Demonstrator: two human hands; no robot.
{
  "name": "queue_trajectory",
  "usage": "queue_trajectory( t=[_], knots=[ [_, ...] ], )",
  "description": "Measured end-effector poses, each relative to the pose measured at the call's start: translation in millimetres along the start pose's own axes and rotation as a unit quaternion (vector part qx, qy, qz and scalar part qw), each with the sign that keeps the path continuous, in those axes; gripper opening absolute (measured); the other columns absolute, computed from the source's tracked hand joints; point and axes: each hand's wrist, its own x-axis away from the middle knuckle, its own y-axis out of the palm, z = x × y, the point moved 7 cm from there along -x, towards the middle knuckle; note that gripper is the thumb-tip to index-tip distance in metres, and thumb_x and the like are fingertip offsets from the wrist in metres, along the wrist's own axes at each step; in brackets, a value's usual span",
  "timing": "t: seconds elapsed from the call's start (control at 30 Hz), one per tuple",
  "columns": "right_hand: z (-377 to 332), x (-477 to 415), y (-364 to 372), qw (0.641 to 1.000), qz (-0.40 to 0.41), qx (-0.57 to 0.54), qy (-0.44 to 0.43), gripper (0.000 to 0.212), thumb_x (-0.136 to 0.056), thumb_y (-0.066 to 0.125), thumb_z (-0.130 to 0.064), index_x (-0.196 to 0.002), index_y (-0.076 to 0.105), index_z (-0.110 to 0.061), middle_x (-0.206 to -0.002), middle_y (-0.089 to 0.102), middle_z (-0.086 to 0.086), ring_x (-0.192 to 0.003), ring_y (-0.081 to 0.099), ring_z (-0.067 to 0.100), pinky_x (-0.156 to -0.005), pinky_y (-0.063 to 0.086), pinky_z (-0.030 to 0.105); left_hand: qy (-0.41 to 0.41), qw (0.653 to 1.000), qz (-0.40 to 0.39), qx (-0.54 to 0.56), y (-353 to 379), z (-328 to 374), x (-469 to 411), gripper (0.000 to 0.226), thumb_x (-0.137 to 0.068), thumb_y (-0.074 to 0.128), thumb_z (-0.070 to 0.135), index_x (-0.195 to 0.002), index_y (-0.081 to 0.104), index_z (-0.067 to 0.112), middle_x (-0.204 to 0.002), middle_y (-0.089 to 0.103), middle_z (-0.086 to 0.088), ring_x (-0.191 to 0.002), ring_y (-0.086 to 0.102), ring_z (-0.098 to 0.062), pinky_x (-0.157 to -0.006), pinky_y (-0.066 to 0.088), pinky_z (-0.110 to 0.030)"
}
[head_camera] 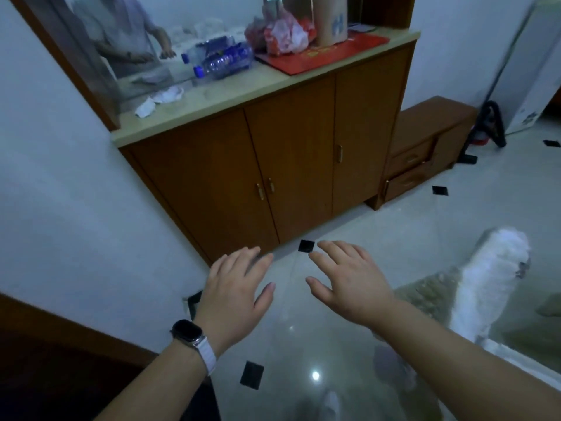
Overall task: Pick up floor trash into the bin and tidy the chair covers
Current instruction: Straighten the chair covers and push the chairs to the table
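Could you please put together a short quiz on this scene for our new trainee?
1. True or false: the left hand is holding a piece of trash.
2. Which of these lies on top of the cabinet? A: water bottles; B: shoes; C: plates.
3. Fill in: the watch sits on the ___ wrist.
Key: 1 false, since it and the right hand are both open and empty above the floor; 2 A; 3 left.
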Motion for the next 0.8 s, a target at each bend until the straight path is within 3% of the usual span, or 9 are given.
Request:
queue_trajectory(
  t=[0.27, 0.4, 0.57, 0.8],
  knots=[
    [88.4, -71.8, -22.6, 0.998, 0.046, 0.004, 0.045, 0.050, -0.089, 0.043, -0.053, -0.119, 0.065, -0.020, -0.126, 0.062, 0.004, -0.116, 0.056, 0.026, -0.094, 0.045, 0.042, 0.066, 0.997, 0.029, 0.004, -5.1, 20.7, -131.6, 0.051, -0.093, 0.042, 0.047, -0.135, 0.057, 0.023, -0.135, 0.059, -0.004, -0.126, 0.053, -0.025, -0.105, 0.042, -0.048],
    [146.9, -62.3, -23.9, 0.991, 0.036, 0.021, 0.124, 0.052, -0.090, 0.041, -0.054, -0.120, 0.065, -0.019, -0.127, 0.062, 0.006, -0.116, 0.058, 0.028, -0.095, 0.046, 0.044, 0.146, 0.989, 0.026, -0.006, 13.7, 54.9, -189.6, 0.048, -0.092, 0.053, 0.045, -0.135, 0.056, 0.025, -0.136, 0.058, -0.002, -0.128, 0.051, -0.023, -0.106, 0.039, -0.045],
    [200.1, -36.7, -18.5, 0.972, 0.038, 0.054, 0.223, 0.051, -0.089, 0.041, -0.054, -0.116, 0.067, -0.019, -0.125, 0.064, 0.006, -0.113, 0.060, 0.028, -0.093, 0.047, 0.041, 0.232, 0.972, 0.012, 0.018, 42.4, 101.1, -252.7, 0.048, -0.092, 0.053, 0.046, -0.137, 0.054, 0.028, -0.139, 0.055, 0.000, -0.130, 0.048, -0.021, -0.107, 0.038, -0.044],
    [267.0, -9.4, -13.1, 0.925, 0.039, 0.085, 0.369, 0.048, -0.087, 0.044, -0.053, -0.112, 0.066, -0.019, -0.123, 0.064, 0.005, -0.111, 0.060, 0.029, -0.092, 0.046, 0.042, 0.392, 0.913, 0.017, 0.110, 84.9, 173.1, -333.1, 0.049, -0.088, 0.048, 0.044, -0.129, 0.062, 0.019, -0.129, 0.061, -0.008, -0.119, 0.055, -0.028, -0.098, 0.043, -0.045]
  ],
)
